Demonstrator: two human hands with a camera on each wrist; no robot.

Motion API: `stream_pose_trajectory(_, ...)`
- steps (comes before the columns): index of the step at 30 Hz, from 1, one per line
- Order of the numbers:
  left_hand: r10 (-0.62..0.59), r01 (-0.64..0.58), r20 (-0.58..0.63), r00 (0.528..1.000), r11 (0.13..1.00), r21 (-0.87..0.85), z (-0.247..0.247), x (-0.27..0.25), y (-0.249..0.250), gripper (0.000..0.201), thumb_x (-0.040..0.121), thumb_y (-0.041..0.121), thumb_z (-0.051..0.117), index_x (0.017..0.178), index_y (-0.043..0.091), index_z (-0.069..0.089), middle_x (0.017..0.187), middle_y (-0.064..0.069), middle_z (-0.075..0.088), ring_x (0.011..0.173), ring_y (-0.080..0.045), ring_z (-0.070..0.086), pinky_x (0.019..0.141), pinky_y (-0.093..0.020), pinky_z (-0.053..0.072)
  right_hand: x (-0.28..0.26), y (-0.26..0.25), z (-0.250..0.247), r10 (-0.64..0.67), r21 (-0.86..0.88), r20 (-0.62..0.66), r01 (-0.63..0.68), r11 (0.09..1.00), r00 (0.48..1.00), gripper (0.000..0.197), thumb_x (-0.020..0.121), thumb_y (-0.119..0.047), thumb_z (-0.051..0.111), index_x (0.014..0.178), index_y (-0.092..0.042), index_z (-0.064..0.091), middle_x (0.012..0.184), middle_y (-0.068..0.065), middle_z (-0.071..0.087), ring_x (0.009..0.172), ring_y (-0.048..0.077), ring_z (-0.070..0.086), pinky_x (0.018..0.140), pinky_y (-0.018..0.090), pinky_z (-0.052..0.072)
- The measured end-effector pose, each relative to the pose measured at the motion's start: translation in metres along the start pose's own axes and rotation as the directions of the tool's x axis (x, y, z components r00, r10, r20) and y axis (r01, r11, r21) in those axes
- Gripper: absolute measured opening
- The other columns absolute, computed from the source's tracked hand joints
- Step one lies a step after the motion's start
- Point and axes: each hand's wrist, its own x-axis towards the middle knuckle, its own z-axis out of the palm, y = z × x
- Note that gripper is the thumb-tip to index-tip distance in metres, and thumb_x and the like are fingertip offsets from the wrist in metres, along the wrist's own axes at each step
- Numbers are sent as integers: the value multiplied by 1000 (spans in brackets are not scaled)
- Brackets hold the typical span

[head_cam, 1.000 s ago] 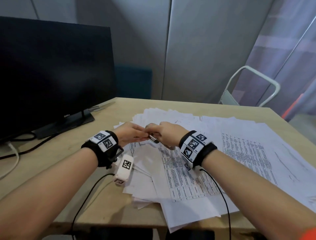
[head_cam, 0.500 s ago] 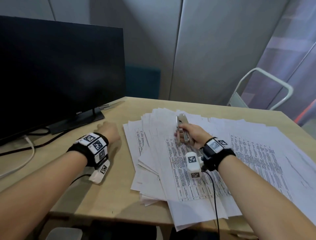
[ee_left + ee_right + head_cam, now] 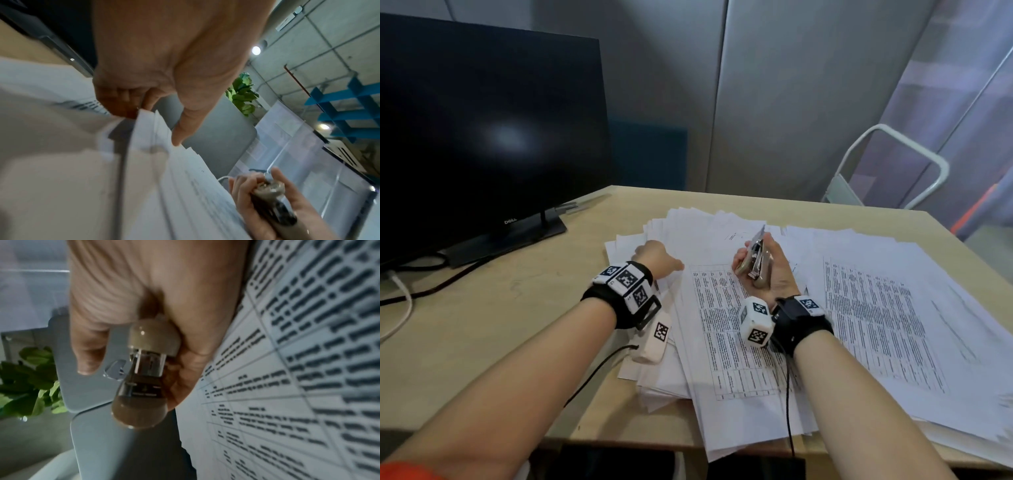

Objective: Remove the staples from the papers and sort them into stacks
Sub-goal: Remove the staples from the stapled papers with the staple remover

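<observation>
Printed sheets lie in a wide, loosely fanned pile of papers [image 3: 722,342] across the table. My left hand [image 3: 661,262] is at the pile's far left edge. In the left wrist view the left hand [image 3: 148,123] has its thumb and curled fingers on either side of a raised corner of several sheets [image 3: 185,186]. My right hand [image 3: 760,263] hovers palm up over the pile's middle and grips a beige and metal staple remover [image 3: 756,265]. In the right wrist view, fingers and thumb wrap around the staple remover [image 3: 148,369] beside a printed table sheet [image 3: 287,386].
A black monitor [image 3: 482,137] stands on the table's left side with cables [image 3: 414,291] trailing toward me. Bare tabletop [image 3: 500,325] lies between the monitor and the papers. A white tubular frame [image 3: 893,164] stands behind the table's far right corner.
The hands, together at the staple remover a second ago, have parted. The left hand swung out left onto the bare table, then returned to the pile's edge. The right hand turned palm up.
</observation>
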Motion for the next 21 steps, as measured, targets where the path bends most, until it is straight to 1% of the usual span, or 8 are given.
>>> stream_pose_trajectory(2, 49, -55, -67, 997, 995, -81, 6, -2, -1, 55, 85, 25, 70, 128, 1, 47, 129, -17, 52, 115, -32, 52, 92, -37, 47, 0, -1, -3, -29, 30, 4, 29, 999, 1000, 47, 64, -27, 88, 92, -8, 55, 83, 8, 54, 69, 19, 59, 68, 32, 55)
stream_pose_trajectory(5, 191, -245, -248, 950, 947, -208, 7, -12, 1, 47, 86, 6, 64, 129, 5, 47, 130, -12, 50, 119, -27, 49, 94, -29, 40, -2, -1, -2, -62, 83, -3, 62, 995, 998, 34, 85, -33, 71, 101, -7, 56, 84, 10, 57, 71, 20, 61, 70, 34, 56)
stream_pose_trajectory(8, 272, -347, -241, 932, 862, -370, 0, -22, 5, 38, 89, 5, 62, 123, 12, 49, 114, -2, 55, 100, -17, 57, 82, -23, 44, -5, -3, -4, -82, 97, 23, 79, 992, 996, 33, 86, -31, 67, 112, -13, 58, 84, 9, 62, 74, 21, 63, 75, 35, 55)
stream_pose_trajectory(11, 183, -101, 22, 983, 637, -764, -5, -32, 2, 42, 89, -1, 60, 126, 11, 44, 107, -9, 65, 88, -20, 68, 70, -31, 58, -5, -4, -3, -81, 95, 27, 79, 992, 996, 31, 86, -29, 67, 113, -16, 60, 83, 8, 63, 75, 21, 64, 76, 35, 55)
stream_pose_trajectory(14, 206, 115, 313, 927, 638, -761, 3, -37, -6, 27, 88, -11, 58, 113, 0, 59, 99, -12, 70, 79, -20, 71, 62, -29, 59, -5, -5, -4, -77, 101, 8, 76, 992, 997, 32, 87, -31, 67, 112, -13, 62, 82, 5, 64, 73, 18, 65, 74, 33, 56)
stream_pose_trajectory(18, 132, 172, 310, 941, 603, -779, 11, -31, -15, 40, 81, -8, 68, 120, -6, 58, 109, -19, 69, 97, -31, 68, 74, -37, 57, -7, -4, 0, -111, -46, -115, 106, 993, 987, 36, 93, -42, 61, 96, -7, 65, 86, 8, 69, 75, 20, 70, 75, 33, 59)
stream_pose_trajectory(20, 132, 189, 312, 941, 557, -809, 10, -32, -19, 44, 78, -7, 70, 121, -5, 58, 110, -19, 69, 100, -31, 68, 78, -40, 57, -9, -8, 3, -214, -365, -206, 128, 922, 955, 40, 90, -48, 63, 87, -8, 66, 88, 12, 71, 75, 23, 70, 74, 36, 59)
stream_pose_trajectory(21, 136, 183, 302, 943, 546, -818, 9, -30, -20, 44, 78, -7, 71, 120, -5, 59, 110, -18, 70, 99, -31, 68, 79, -40, 57, -11, -13, 2, -292, -569, -228, 116, 814, 929, 41, 87, -51, 65, 85, -10, 67, 88, 12, 72, 74, 24, 69, 68, 36, 57)
